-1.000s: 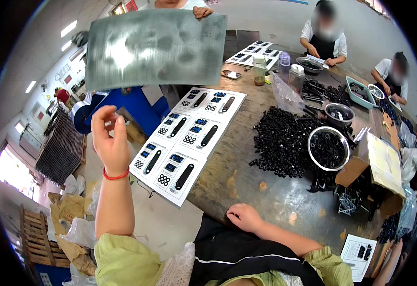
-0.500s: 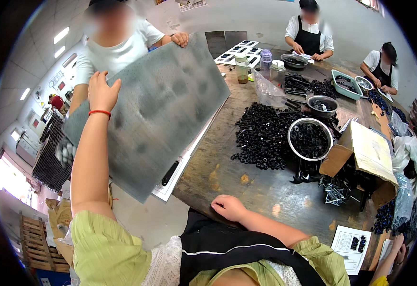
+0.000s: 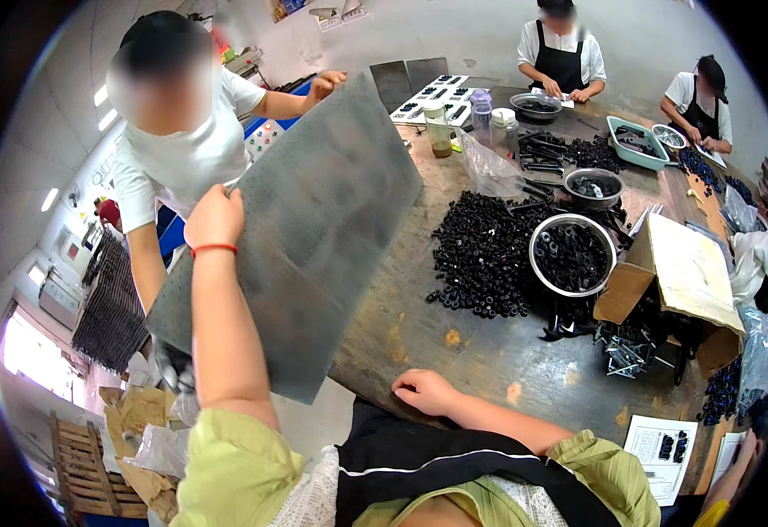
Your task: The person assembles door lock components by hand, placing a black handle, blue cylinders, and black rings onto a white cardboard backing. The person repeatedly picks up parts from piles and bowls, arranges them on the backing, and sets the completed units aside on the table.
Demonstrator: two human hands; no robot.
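Observation:
A large grey flat board [image 3: 318, 228], with dull smudges across its face, is held up at a slant off the table's left side. My left hand [image 3: 215, 218], with a red cord at the wrist, grips the board's upper left edge. Opposite me a person in a white top also has hold of it: a bare hand [image 3: 327, 85] is at the top corner, and a gloved hand [image 3: 176, 371] is by the lower left corner. My right hand [image 3: 425, 392] rests on the table's near edge, fingers curled in, with nothing seen in it.
On the table [image 3: 410, 338] lie a heap of small black parts [image 3: 480, 255], a metal bowl [image 3: 613, 255] of black pieces, an opened cardboard box [image 3: 691, 272] and loose screws [image 3: 627, 351]. Jars [image 3: 437, 132] and a green basin [image 3: 637, 145] stand farther back. Two people work at the far side.
The board has swung to the right and its lower end has dropped, with my left hand moving right and down. White cards seen beneath it before are now hidden. My right hand stays put.

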